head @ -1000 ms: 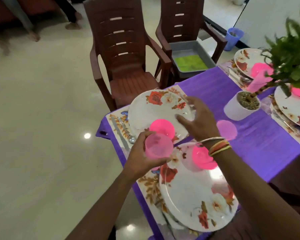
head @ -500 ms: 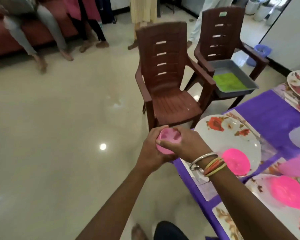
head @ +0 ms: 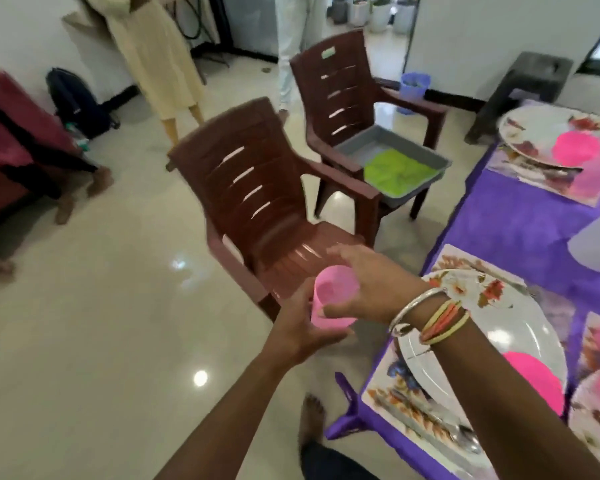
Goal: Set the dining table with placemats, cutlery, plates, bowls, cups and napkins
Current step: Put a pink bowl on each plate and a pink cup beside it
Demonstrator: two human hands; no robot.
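cup in both hands, off the bench

the pink cup sits mid-frame over the floor, just left of the bench edge (one cup or a nested stack, i cannot tell). left hand fingers wrap its base; right hand fingers curl round its rim. likely step: cups. next it needs carrying right and standing beside the near plate.

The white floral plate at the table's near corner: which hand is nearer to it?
Right. The right hand, gripping the pink plastic cup from above, is just left of the white floral plate; the left hand holds the cup farther left.
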